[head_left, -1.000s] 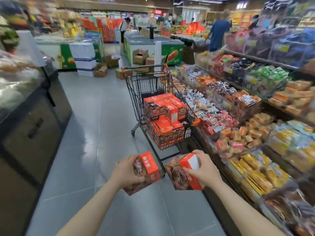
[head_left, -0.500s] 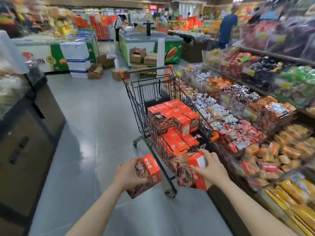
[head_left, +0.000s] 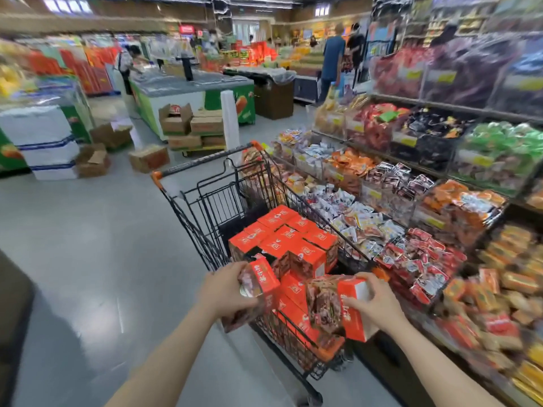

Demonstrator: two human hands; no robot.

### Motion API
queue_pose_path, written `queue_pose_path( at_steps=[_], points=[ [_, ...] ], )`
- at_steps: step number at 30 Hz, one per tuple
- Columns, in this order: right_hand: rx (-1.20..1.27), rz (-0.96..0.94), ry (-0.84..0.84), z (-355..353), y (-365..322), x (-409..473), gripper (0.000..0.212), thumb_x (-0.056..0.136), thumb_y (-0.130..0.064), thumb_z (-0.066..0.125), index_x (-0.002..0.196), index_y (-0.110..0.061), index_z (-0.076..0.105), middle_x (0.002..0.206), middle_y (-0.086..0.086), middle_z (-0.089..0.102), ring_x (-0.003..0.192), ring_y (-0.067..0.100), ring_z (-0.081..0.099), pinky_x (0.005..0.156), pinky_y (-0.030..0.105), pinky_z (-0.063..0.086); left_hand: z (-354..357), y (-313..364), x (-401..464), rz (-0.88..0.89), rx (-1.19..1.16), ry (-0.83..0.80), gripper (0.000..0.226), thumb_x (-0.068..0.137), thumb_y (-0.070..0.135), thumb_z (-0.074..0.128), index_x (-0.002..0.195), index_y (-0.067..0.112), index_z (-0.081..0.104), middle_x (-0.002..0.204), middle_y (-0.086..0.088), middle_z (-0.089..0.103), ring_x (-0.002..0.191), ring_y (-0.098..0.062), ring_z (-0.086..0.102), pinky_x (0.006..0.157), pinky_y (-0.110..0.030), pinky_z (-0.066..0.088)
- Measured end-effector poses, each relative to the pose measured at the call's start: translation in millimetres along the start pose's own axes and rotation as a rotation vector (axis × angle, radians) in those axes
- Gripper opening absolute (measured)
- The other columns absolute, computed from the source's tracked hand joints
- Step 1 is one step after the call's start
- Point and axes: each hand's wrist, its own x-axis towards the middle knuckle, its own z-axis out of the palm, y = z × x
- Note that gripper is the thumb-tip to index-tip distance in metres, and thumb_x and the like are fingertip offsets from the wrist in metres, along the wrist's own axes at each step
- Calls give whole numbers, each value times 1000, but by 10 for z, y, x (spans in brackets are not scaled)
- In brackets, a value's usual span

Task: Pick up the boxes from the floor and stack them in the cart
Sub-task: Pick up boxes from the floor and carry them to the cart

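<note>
In a supermarket aisle, wire shopping cart (head_left: 211, 201) stands just ahead w/ orange boxes (head_left: 289, 233) stacked at its near end, far end bare. Left hand (head_left: 227, 292) clamped on one orange box (head_left: 258, 284) at cart's near left rim; right hand (head_left: 374, 304) clamped on a second box (head_left: 338, 306) over the near right corner. Snack shelves (head_left: 411, 207) crowd cart's right side, nearly touching. Grey floor (head_left: 88, 245) open on left. Cardboard cartons (head_left: 191, 124) & chest freezer (head_left: 188, 86) beyond. Shoppers in bkgd, blurred.
</note>
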Motion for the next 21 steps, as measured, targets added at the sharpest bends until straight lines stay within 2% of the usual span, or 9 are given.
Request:
queue_pose_path(
  at_steps=[5,7,10,13,15,17,19,20,21],
  points=[
    [-41,21,-28,117,-91,799,61,67,-46,81,114,-41,42,117,3,45,107,21,50,80,32,39,-17,-59,910,80,-33,21,84,63,65,65,132,22,45,120,6,58,107,-17,54,96,-39,42],
    [-43,14,-61,148,-132,1056,67,58,-58,81,112,-47,42,123,0,44,112,20,49,82,32,40,25,-113,1217,94,-30,-13,86,62,69,65,131,23,44,118,5,58,106,-17,54,95,-39,42],
    [-13,19,-97,133,-189,1482,75,46,-76,75,110,-54,42,125,-6,44,115,17,48,91,36,45,103,-176,1666,90,-59,-61,96,58,75,62,137,24,39,127,6,55,115,-17,52,100,-46,41],
    [10,44,-86,117,-297,1645,62,62,-56,80,110,-52,41,127,-4,40,122,19,43,100,39,40,210,-261,2042,105,-28,-109,103,54,79,57,140,27,34,129,6,53,116,-18,50,98,-48,42],
    [23,63,-31,110,-315,1691,59,63,-55,80,106,-54,40,132,-4,41,128,20,40,104,41,38,281,-284,2305,131,16,-147,102,55,80,55,140,27,34,128,7,52,116,-18,49,97,-48,42],
    [37,119,2,89,-318,1739,68,53,-67,79,108,-55,41,142,-3,39,133,21,37,107,43,37,337,-297,2559,180,39,-171,100,58,78,54,141,27,34,128,7,51,117,-17,48,97,-45,40],
    [70,163,44,114,-310,1784,94,41,-82,71,123,-47,41,149,-1,32,138,22,31,110,45,33,432,-362,2786,218,17,-192,94,61,74,57,140,27,35,128,8,52,117,-16,48,95,-40,40],
    [87,180,66,135,-334,1791,102,41,-82,70,129,-41,40,151,-1,30,140,21,28,112,44,31,481,-403,2892,230,6,-210,93,61,74,58,139,27,37,128,8,52,117,-16,49,95,-39,41],
    [96,199,95,155,-400,1779,97,47,-76,74,130,-38,39,152,-1,29,140,19,27,113,42,30,528,-451,2991,246,-2,-222,94,59,75,58,137,28,38,127,10,54,116,-15,50,94,-39,43]
  ],
)
